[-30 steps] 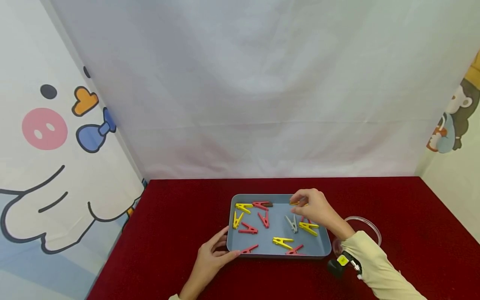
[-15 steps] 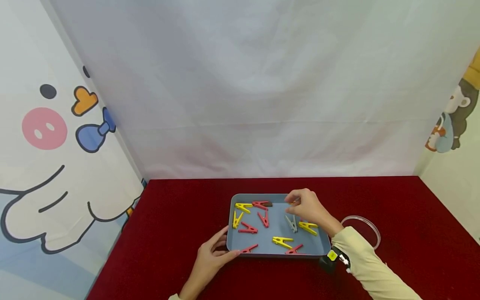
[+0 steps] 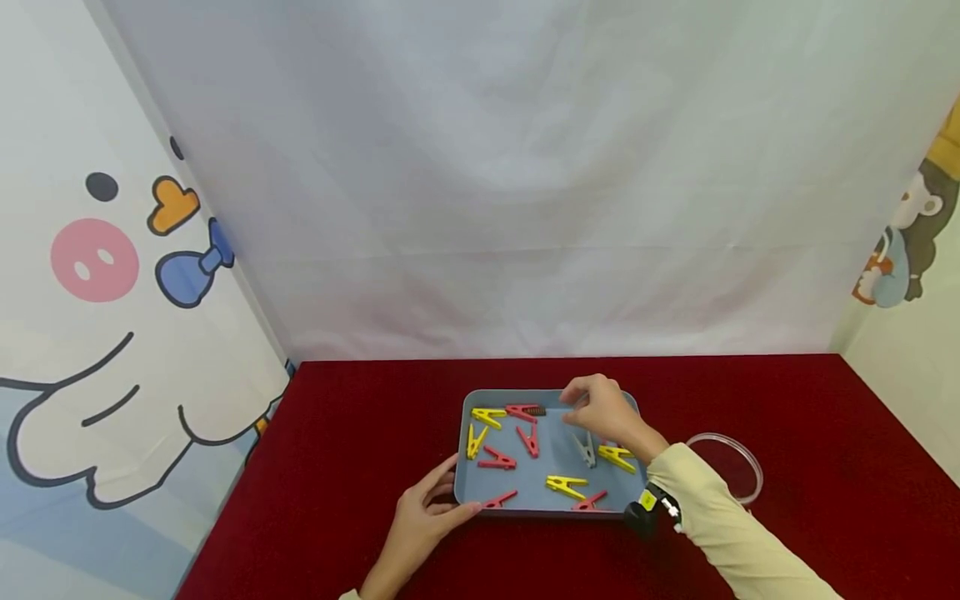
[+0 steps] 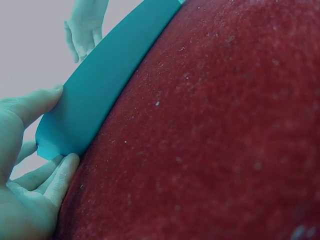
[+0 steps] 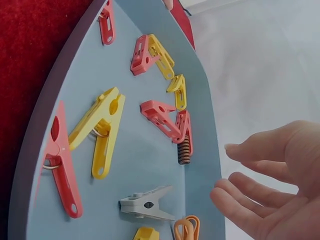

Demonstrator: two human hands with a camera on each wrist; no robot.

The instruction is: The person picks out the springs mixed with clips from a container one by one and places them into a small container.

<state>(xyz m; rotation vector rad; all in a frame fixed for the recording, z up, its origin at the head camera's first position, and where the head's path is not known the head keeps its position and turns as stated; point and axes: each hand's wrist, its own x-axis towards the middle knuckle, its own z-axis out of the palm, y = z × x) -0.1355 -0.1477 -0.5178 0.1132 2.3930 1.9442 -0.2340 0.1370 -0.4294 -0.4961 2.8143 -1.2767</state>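
My left hand (image 3: pixel 422 518) grips the near-left corner of a blue-grey tray (image 3: pixel 555 502), thumb at the rim and fingers at its side. In the left wrist view, the fingertips (image 4: pixel 70 162) reach the tray's lower edge. My right hand (image 3: pixel 600 410) hovers over the tray's far side, fingers loosely bent and nothing between them. In the tray lie several clothespins: red ones (image 5: pixel 65 170), yellow ones (image 5: pixel 102 125) and a grey one (image 5: pixel 147 203). A brown coil spring (image 5: pixel 184 151) lies against a red clothespin near the far wall. Close below the right hand is an orange looped piece (image 5: pixel 187 227).
A clear round plastic ring or dish (image 3: pixel 750 467) lies on the red cloth (image 3: pixel 337 433) right of the tray, partly behind the right sleeve (image 3: pixel 720 508). A pale curtain (image 3: pixel 525 208) hangs behind the table, with printed cartoon panels on both sides.
The right hand has moved left along the tray's far side, and its sleeve now covers less of the clear ring. The left hand and the clothespins in view stay in place.
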